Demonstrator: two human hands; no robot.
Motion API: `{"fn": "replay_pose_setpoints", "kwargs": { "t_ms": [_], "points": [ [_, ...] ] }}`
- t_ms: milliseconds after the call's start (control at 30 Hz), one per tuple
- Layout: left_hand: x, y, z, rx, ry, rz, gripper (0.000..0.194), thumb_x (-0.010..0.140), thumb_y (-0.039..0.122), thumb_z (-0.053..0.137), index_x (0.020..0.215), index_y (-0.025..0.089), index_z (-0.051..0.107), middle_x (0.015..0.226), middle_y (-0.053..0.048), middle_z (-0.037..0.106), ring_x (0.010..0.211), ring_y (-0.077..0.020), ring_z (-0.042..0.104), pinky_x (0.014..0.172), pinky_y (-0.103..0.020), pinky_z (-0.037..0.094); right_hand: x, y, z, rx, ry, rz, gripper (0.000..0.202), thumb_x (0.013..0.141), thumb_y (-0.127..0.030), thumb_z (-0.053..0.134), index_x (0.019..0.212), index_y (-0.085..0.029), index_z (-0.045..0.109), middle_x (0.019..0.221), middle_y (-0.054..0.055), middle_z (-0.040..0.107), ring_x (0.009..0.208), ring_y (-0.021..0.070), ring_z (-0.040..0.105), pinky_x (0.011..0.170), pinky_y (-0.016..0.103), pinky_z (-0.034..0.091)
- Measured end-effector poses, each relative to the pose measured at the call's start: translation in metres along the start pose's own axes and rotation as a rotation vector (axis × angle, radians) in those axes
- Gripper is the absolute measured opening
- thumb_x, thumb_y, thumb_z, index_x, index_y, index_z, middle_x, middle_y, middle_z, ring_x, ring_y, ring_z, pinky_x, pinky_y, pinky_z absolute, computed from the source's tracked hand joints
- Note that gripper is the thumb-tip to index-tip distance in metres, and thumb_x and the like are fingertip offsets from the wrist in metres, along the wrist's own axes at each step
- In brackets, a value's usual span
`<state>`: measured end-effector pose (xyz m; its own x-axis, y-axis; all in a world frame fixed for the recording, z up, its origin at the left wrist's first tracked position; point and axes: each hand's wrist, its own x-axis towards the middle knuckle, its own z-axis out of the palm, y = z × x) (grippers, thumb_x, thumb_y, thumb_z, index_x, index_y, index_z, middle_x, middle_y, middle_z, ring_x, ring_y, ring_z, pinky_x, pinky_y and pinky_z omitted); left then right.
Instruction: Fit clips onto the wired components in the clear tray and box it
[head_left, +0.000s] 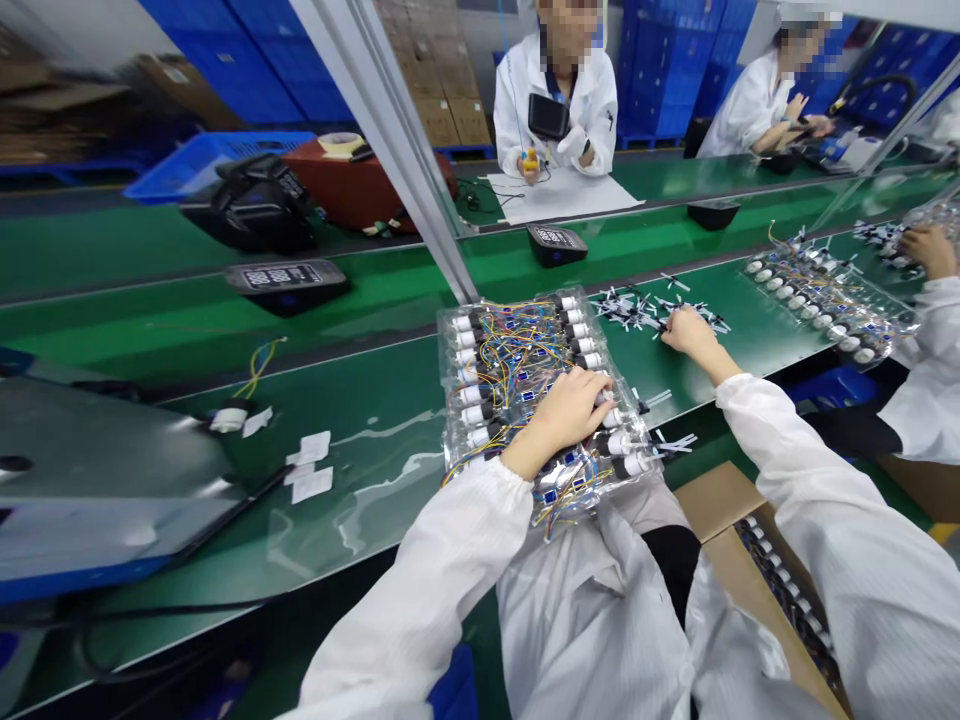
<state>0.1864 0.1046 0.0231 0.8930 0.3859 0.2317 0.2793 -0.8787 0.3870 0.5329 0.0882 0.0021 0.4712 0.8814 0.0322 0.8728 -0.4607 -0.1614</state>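
A clear plastic tray (448, 425) lies at the table's front edge, partly over my lap. It holds two columns of white-and-black cylindrical parts, with coloured wires and small blue-faced boards between them. My left hand (568, 408) rests over the tray's right column, fingers curled around a white cylindrical part (602, 396) that they mostly cover. To the right, my right hand (690, 332) has its fingertips pinched together at a loose pile of thin white-and-black pieces (628, 310). Whatever is between those fingertips is hidden. A few such pieces (677, 444) stick out by the tray's lower right corner.
A metal post (405, 130) rises behind the tray. At left stand a grey machine (97, 480) and a wired part (229, 416). Another filled tray (825, 300) lies right, near a co-worker's hand (928, 250). An open carton (724, 500) sits below the table. Co-workers sit opposite.
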Motion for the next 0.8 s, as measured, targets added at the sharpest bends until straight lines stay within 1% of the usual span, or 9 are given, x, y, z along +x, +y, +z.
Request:
{"fn": "replay_pose_setpoints", "kwargs": {
  "t_ms": [133, 267, 333, 433, 500, 533, 633, 733, 800],
  "points": [
    [0.001, -0.006, 0.002, -0.054, 0.003, 0.014, 0.03, 0.1, 0.033, 0.061, 0.126, 0.019, 0.065, 0.119, -0.01, 0.071, 0.111, -0.0279, 0.058, 0.101, -0.044, 0.047, 0.013, -0.007, -0.001, -0.086, -0.039, 0.033, 0.039, 0.077, -0.027, 0.08, 0.111, -0.008, 0.076, 0.125, 0.026, 0.067, 0.115, 0.0337, 0.067, 0.102, 0.04, 0.052],
    [0.0, -0.008, 0.004, -0.071, -0.002, 0.002, 0.03, 0.1, 0.036, 0.062, 0.124, 0.018, 0.068, 0.119, -0.01, 0.071, 0.112, -0.0277, 0.059, 0.102, -0.044, 0.048, 0.019, -0.011, -0.003, -0.07, -0.064, 0.037, 0.032, 0.073, -0.024, 0.082, 0.101, -0.009, 0.078, 0.107, 0.021, 0.073, 0.104, 0.0301, 0.07, 0.096, 0.037, 0.055],
    [-0.001, -0.008, 0.003, -0.101, 0.007, -0.003, 0.03, 0.1, 0.036, 0.062, 0.124, 0.019, 0.067, 0.12, -0.01, 0.071, 0.113, -0.027, 0.06, 0.104, -0.044, 0.048, 0.015, -0.01, -0.004, -0.046, -0.035, 0.004, 0.03, 0.074, -0.024, 0.08, 0.1, -0.01, 0.078, 0.111, 0.019, 0.074, 0.105, 0.028, 0.069, 0.097, 0.035, 0.054],
    [-0.002, -0.007, 0.002, -0.128, 0.016, -0.023, 0.031, 0.1, 0.037, 0.064, 0.126, 0.02, 0.068, 0.117, -0.011, 0.072, 0.112, -0.0264, 0.062, 0.103, -0.043, 0.05, 0.003, -0.003, -0.005, 0.092, 0.113, -0.07, 0.028, 0.08, -0.023, 0.072, 0.105, -0.012, 0.076, 0.114, 0.016, 0.075, 0.105, 0.0247, 0.069, 0.1, 0.033, 0.052],
    [-0.003, -0.006, 0.001, -0.129, 0.018, -0.039, 0.032, 0.099, 0.038, 0.066, 0.126, 0.021, 0.069, 0.114, -0.011, 0.072, 0.111, -0.0267, 0.063, 0.101, -0.042, 0.051, -0.005, 0.003, -0.004, 0.278, 0.199, -0.071, 0.028, 0.082, -0.022, 0.068, 0.108, -0.012, 0.074, 0.106, 0.013, 0.077, 0.097, 0.0227, 0.071, 0.096, 0.033, 0.053],
    [-0.002, -0.006, 0.002, -0.128, 0.02, -0.045, 0.033, 0.099, 0.038, 0.066, 0.127, 0.021, 0.069, 0.114, -0.011, 0.073, 0.11, -0.0268, 0.064, 0.101, -0.042, 0.051, -0.007, 0.007, -0.004, 0.377, 0.214, -0.058, 0.03, 0.083, -0.024, 0.068, 0.11, -0.012, 0.074, 0.102, 0.012, 0.078, 0.092, 0.022, 0.071, 0.092, 0.032, 0.054],
    [-0.002, -0.005, 0.002, -0.12, 0.027, -0.056, 0.039, 0.1, 0.039, 0.065, 0.134, 0.02, 0.068, 0.115, -0.012, 0.073, 0.11, -0.0273, 0.064, 0.099, -0.042, 0.052, -0.013, 0.017, 0.0, 0.557, 0.179, -0.004, 0.038, 0.085, -0.032, 0.07, 0.117, -0.012, 0.073, 0.098, 0.011, 0.078, 0.085, 0.0214, 0.072, 0.084, 0.032, 0.055],
    [-0.002, -0.004, 0.001, -0.122, 0.025, -0.062, 0.038, 0.101, 0.04, 0.063, 0.133, 0.02, 0.069, 0.113, -0.011, 0.075, 0.109, -0.0272, 0.064, 0.099, -0.041, 0.051, -0.018, 0.023, 0.005, 0.527, 0.124, 0.048, 0.034, 0.083, -0.034, 0.074, 0.109, -0.014, 0.077, 0.096, 0.011, 0.078, 0.087, 0.0225, 0.071, 0.086, 0.035, 0.055],
    [-0.002, -0.004, 0.0, -0.136, 0.028, -0.064, 0.035, 0.101, 0.039, 0.064, 0.129, 0.02, 0.071, 0.112, -0.01, 0.075, 0.109, -0.0267, 0.064, 0.099, -0.041, 0.05, -0.024, 0.026, 0.007, 0.457, 0.128, 0.022, 0.026, 0.081, -0.035, 0.076, 0.099, -0.017, 0.079, 0.1, 0.011, 0.078, 0.095, 0.0248, 0.069, 0.093, 0.039, 0.054]
  ]
}}
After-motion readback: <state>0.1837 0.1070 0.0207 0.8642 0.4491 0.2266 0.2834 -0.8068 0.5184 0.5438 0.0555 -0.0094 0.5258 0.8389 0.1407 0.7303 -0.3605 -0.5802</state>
